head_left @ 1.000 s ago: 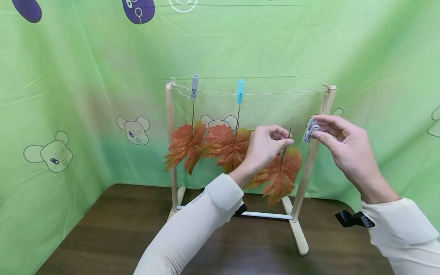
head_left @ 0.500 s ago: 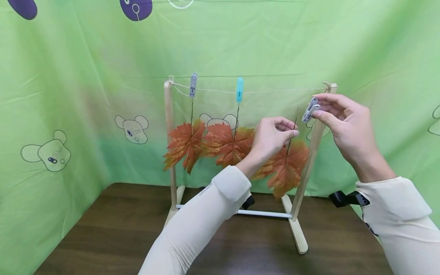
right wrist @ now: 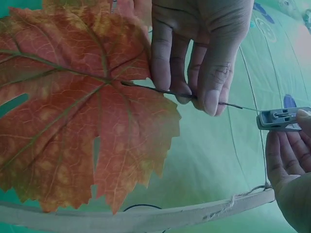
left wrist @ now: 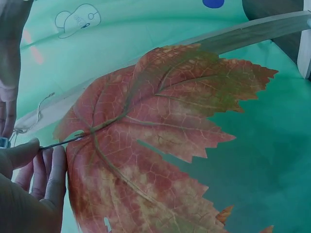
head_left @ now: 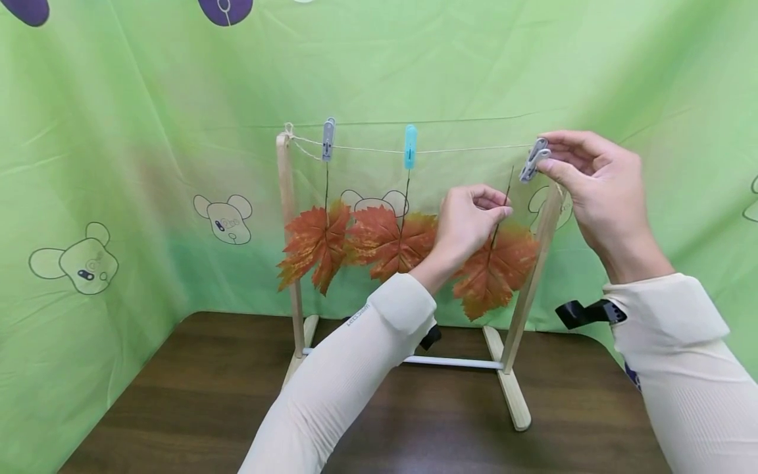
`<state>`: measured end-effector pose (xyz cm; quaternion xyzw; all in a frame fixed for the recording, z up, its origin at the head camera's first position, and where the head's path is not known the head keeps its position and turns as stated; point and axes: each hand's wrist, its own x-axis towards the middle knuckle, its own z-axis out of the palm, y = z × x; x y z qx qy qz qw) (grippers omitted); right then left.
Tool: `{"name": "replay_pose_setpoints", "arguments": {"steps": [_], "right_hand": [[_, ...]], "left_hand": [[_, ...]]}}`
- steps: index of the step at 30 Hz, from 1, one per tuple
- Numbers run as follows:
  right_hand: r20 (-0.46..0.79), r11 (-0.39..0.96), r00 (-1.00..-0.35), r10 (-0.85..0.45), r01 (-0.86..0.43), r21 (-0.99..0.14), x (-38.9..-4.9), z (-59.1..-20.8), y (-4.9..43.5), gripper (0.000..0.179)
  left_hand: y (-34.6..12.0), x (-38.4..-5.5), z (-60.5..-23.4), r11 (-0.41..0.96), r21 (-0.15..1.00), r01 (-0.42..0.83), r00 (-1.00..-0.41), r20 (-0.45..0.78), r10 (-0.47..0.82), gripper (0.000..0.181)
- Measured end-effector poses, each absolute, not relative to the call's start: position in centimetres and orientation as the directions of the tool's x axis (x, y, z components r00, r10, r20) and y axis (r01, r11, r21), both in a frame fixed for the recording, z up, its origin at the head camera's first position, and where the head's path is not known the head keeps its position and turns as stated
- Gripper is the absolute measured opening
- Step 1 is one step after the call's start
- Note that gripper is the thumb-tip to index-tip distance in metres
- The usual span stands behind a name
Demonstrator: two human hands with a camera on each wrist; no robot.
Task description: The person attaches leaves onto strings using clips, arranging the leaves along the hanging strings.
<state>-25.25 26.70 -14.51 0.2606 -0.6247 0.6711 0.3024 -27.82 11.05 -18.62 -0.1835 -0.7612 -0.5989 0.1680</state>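
Observation:
My left hand (head_left: pixel 468 220) pinches the thin dark stem of an orange-red artificial maple leaf (head_left: pixel 494 270) between thumb and fingertips. The leaf hangs below that hand, and the stem's tip points up toward the string (head_left: pixel 468 149). In my right hand (head_left: pixel 598 191), a grey clothespin (head_left: pixel 535 160) is pinched between thumb and fingers, close to the string's right end. The right wrist view shows the clothespin (right wrist: pixel 279 120) just beyond the stem's tip. Whether its jaws touch the string I cannot tell.
Two more maple leaves hang from the string, under a grey clothespin (head_left: pixel 328 139) and a blue clothespin (head_left: pixel 410 147). The wooden frame (head_left: pixel 287 191) stands on a brown table (head_left: pixel 195 395). A green patterned cloth (head_left: pixel 148 197) surrounds it.
Both hands have risen toward the string. The left hand, with the leaf, has also shifted slightly right, and the right hand has lifted the clothespin up to string height.

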Motion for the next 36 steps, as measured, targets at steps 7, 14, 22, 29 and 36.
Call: {"name": "replay_pose_setpoints", "arguments": {"steps": [7, 14, 22, 29, 36], "right_hand": [[0.731, -0.11, -0.673, 0.115, -0.74, -0.664, -25.9, -13.3, 26.1, 0.028], [0.728, -0.148, -0.67, 0.144, -0.742, -0.654, -26.4, -12.3, 25.7, 0.028], [0.704, -0.174, -0.693, 0.153, -0.721, -0.671, -26.7, -11.2, 25.2, 0.027], [0.675, -0.185, -0.719, 0.164, -0.695, -0.695, -27.1, -10.6, 24.9, 0.028], [0.632, -0.204, -0.759, 0.157, -0.651, -0.731, -27.4, -10.0, 24.9, 0.026]], "left_hand": [[11.3, -28.0, -18.4, 0.243, 0.853, 0.461, -0.884, 0.467, 0.038, 0.006], [11.4, -28.3, -18.1, 0.274, 0.846, 0.458, -0.881, 0.474, 0.008, 0.007], [11.5, -28.6, -18.1, 0.276, 0.856, 0.437, -0.89, 0.456, -0.005, 0.008], [11.6, -28.7, -18.0, 0.277, 0.85, 0.448, -0.883, 0.468, -0.008, 0.007], [11.6, -28.7, -17.9, 0.278, 0.852, 0.443, -0.885, 0.465, -0.017, 0.008]]}}
